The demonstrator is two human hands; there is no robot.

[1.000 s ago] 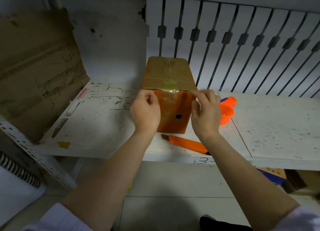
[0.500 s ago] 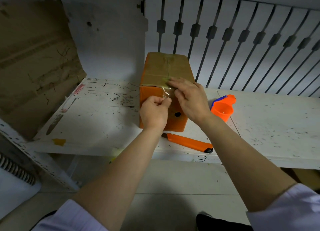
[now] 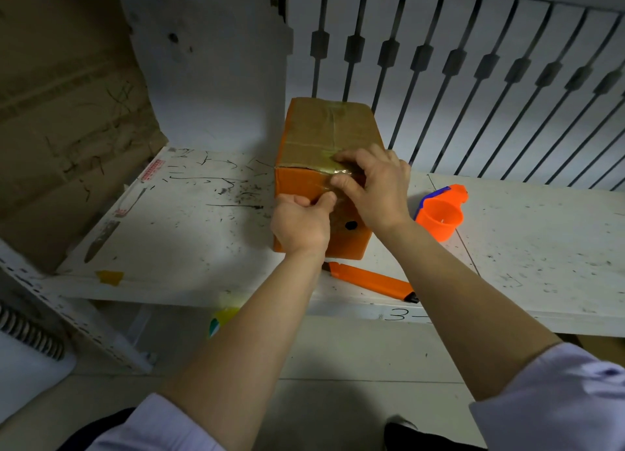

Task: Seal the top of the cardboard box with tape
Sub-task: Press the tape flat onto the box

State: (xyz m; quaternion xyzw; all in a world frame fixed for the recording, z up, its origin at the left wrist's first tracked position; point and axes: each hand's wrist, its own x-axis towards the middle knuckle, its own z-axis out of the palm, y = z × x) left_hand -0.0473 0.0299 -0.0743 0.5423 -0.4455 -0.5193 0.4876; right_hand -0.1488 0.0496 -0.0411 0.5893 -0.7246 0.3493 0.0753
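On the front edge of the white table (image 3: 189, 234), close to the person, there is handwritten "3" with a dash; the rest is hidden behind the right forearm. An orange utility knife (image 3: 370, 280) lies near this edge, its far end covered by the left wrist. The left hand (image 3: 301, 225) is closed, the thumb pressing on the orange front of the cardboard box (image 3: 321, 136), which stands on the table. The right hand (image 3: 373, 188) lies with fingers spread over the shiny tape (image 3: 329, 156) at the box's top front edge, pressing and not gripping. A red label (image 3: 153, 170) at the table's left is too small to read. The orange tape dispenser (image 3: 439, 213) stands right of the box.
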